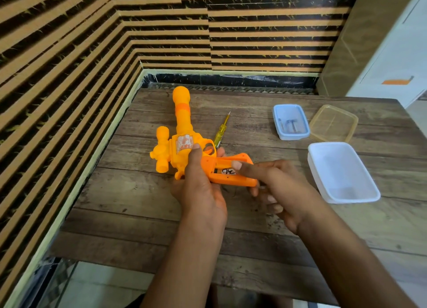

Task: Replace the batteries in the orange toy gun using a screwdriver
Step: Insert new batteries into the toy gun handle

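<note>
Holding an orange toy gun (182,122) in both hands above a brown plank tabletop (161,226) set in a corner of black-and-tan striped walls.
The gun's barrel points away. Its darker grip lies sideways with an open slot that shows a white label. The left hand (198,185) wraps the body, thumb on a worn sticker. The right hand (277,187) lays its index finger along the grip, with the other fingers curled beneath it. A yellow-handled screwdriver (221,128) lies just behind the gun. To the right are a small blue tub (275,118), an amber lid (332,122) and a white tub (316,169).
</note>
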The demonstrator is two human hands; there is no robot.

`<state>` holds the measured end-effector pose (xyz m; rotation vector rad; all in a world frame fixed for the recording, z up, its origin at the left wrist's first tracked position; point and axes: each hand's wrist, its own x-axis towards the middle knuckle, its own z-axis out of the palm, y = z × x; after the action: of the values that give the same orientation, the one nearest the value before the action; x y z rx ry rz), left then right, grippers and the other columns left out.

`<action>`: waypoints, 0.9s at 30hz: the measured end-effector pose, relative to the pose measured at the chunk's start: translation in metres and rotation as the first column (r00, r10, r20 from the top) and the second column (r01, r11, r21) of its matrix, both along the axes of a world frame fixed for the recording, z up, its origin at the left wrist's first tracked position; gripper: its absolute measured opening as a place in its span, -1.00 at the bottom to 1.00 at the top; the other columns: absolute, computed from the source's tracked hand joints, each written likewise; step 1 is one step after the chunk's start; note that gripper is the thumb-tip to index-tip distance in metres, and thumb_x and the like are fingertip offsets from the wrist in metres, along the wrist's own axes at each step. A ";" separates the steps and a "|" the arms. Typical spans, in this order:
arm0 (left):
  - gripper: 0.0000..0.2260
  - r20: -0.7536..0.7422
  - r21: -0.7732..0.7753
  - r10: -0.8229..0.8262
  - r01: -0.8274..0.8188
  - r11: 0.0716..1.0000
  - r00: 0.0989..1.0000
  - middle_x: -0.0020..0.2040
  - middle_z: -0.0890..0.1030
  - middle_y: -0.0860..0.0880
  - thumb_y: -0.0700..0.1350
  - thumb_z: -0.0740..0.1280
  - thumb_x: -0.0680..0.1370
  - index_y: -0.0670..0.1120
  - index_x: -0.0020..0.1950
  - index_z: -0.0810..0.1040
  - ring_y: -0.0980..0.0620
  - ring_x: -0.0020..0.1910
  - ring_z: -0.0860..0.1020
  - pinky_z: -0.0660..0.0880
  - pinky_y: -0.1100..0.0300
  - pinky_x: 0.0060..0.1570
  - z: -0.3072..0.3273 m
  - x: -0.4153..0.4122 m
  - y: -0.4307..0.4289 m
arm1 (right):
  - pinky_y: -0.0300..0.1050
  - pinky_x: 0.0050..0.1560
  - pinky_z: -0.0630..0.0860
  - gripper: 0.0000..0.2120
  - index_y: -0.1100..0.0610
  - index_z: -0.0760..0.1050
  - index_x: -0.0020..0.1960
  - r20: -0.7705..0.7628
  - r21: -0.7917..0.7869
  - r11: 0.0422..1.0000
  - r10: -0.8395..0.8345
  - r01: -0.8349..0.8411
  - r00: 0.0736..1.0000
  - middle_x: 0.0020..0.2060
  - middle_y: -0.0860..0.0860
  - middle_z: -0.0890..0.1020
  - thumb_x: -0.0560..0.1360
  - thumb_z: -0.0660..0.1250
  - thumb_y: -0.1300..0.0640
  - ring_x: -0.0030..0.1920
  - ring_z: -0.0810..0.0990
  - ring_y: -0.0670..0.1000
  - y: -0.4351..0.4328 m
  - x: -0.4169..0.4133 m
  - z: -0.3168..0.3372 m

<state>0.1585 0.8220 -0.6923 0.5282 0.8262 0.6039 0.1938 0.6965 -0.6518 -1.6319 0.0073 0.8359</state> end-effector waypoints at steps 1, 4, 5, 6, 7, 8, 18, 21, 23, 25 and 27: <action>-0.69 -0.003 0.005 0.001 -0.001 1.000 1.000 0.12 0.74 -0.16 -0.06 0.46 0.59 -0.07 0.32 0.59 -0.10 -0.07 0.77 0.67 -0.18 0.07 -0.001 0.000 0.000 | -0.32 -0.58 0.08 -0.58 0.19 0.45 -0.36 -0.029 0.023 1.000 -0.006 0.007 1.000 -0.53 0.05 0.40 0.45 0.57 -0.02 -0.62 0.18 -0.08 0.000 0.000 -0.001; -0.67 -0.012 0.013 -0.004 0.004 1.000 1.000 0.11 0.74 -0.17 -0.08 0.46 0.59 -0.09 0.34 0.57 -0.12 -0.07 0.77 0.68 -0.19 0.03 -0.002 0.001 -0.003 | -0.33 -0.55 0.07 -0.65 0.16 0.45 -0.39 -0.026 -0.020 0.998 -0.054 0.054 0.998 -0.51 0.09 0.42 0.42 0.56 0.08 -0.61 0.19 -0.05 0.006 0.000 -0.005; -0.67 -0.015 0.010 -0.005 0.006 1.000 1.000 0.11 0.74 -0.18 -0.08 0.46 0.59 -0.09 0.34 0.57 -0.12 -0.07 0.77 0.68 -0.18 0.02 -0.003 0.001 -0.004 | -0.32 -0.54 0.07 -0.67 0.15 0.45 -0.38 -0.025 -0.038 0.997 -0.065 0.064 0.998 -0.50 0.10 0.42 0.41 0.55 0.09 -0.61 0.19 -0.05 0.008 0.000 -0.006; -0.66 -0.018 0.004 -0.001 0.001 1.000 1.000 0.11 0.74 -0.19 -0.08 0.46 0.59 -0.09 0.35 0.57 -0.12 -0.07 0.77 0.68 -0.18 0.02 -0.004 0.001 -0.004 | -0.32 -0.54 0.07 -0.68 0.15 0.45 -0.38 -0.025 -0.050 0.997 -0.066 0.065 0.998 -0.50 0.10 0.42 0.41 0.54 0.09 -0.61 0.19 -0.04 0.009 0.001 -0.008; -0.66 -0.017 -0.009 0.003 -0.003 1.000 1.000 0.11 0.74 -0.19 -0.07 0.46 0.59 -0.08 0.35 0.57 -0.12 -0.06 0.77 0.68 -0.19 0.02 -0.003 0.001 -0.004 | -0.31 -0.53 0.07 -0.68 0.15 0.45 -0.38 -0.020 -0.063 0.996 -0.067 0.066 0.998 -0.50 0.11 0.41 0.41 0.53 0.09 -0.60 0.19 -0.04 0.010 0.000 -0.008; -0.66 -0.014 -0.026 0.007 -0.007 1.000 1.000 0.12 0.73 -0.20 -0.07 0.47 0.58 -0.08 0.34 0.57 -0.13 -0.06 0.77 0.69 -0.18 -0.01 -0.003 0.001 -0.004 | -0.31 -0.53 0.07 -0.67 0.16 0.45 -0.38 -0.008 -0.081 0.995 -0.063 0.062 0.998 -0.51 0.10 0.41 0.41 0.53 0.08 -0.60 0.20 -0.03 0.009 0.001 -0.008; -0.65 -0.002 -0.046 0.060 -0.060 0.997 0.998 0.10 0.75 -0.16 -0.10 0.49 0.57 -0.04 0.35 0.57 -0.11 -0.11 0.77 0.71 -0.05 -0.18 0.011 -0.004 -0.005 | -0.31 -0.51 0.18 -0.62 0.19 0.50 -0.23 -0.330 0.110 0.922 -0.319 0.371 0.889 -0.43 0.07 0.42 0.60 0.32 -0.09 -0.53 0.29 -0.06 -0.007 0.016 -0.006; -0.66 -0.016 -0.038 0.041 -0.041 0.998 0.999 0.07 0.75 -0.13 -0.11 0.48 0.57 -0.03 0.35 0.58 -0.10 -0.11 0.77 0.71 -0.04 -0.16 0.014 -0.006 -0.008 | -0.28 -0.44 0.29 -0.80 0.26 0.49 -0.17 -0.503 0.267 0.820 -0.330 0.507 0.799 -0.36 0.10 0.44 0.53 0.13 0.26 -0.44 0.37 -0.05 -0.011 0.019 -0.006; -0.67 -0.014 -0.045 0.034 -0.035 0.998 0.999 0.07 0.76 -0.13 -0.15 0.47 0.57 -0.03 0.34 0.59 -0.10 -0.11 0.77 0.69 0.02 -0.26 0.017 -0.010 -0.012 | -0.20 -0.35 0.36 -0.76 0.30 0.50 -0.11 -0.525 0.324 0.787 -0.312 0.525 0.792 -0.33 0.14 0.50 0.49 0.05 0.38 -0.38 0.42 -0.02 -0.013 0.020 -0.008; -0.68 -0.010 -0.037 0.037 -0.037 0.999 0.999 0.09 0.75 -0.13 -0.20 0.46 0.57 -0.05 0.32 0.61 -0.10 -0.09 0.77 0.69 0.05 -0.29 0.019 -0.015 -0.018 | -0.15 -0.25 0.45 -0.66 0.32 0.52 -0.03 -0.487 0.341 0.795 -0.307 0.501 0.818 -0.25 0.19 0.57 0.47 -0.01 0.48 -0.32 0.51 0.01 -0.013 0.022 -0.010; -0.66 -0.006 -0.015 0.045 -0.045 0.999 0.999 0.13 0.74 -0.13 -0.25 0.45 0.56 -0.07 0.33 0.61 -0.08 -0.05 0.76 0.70 0.05 -0.21 0.020 -0.018 -0.022 | -0.14 -0.18 0.63 -0.61 0.32 0.54 0.06 -0.431 0.345 0.805 -0.320 0.482 0.844 -0.13 0.24 0.66 0.49 0.00 0.54 -0.22 0.67 0.04 -0.013 0.022 -0.012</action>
<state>0.1404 0.7997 -0.6718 0.4988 0.8493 0.6368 0.2161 0.6840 -0.6637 -0.9765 0.3890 0.7146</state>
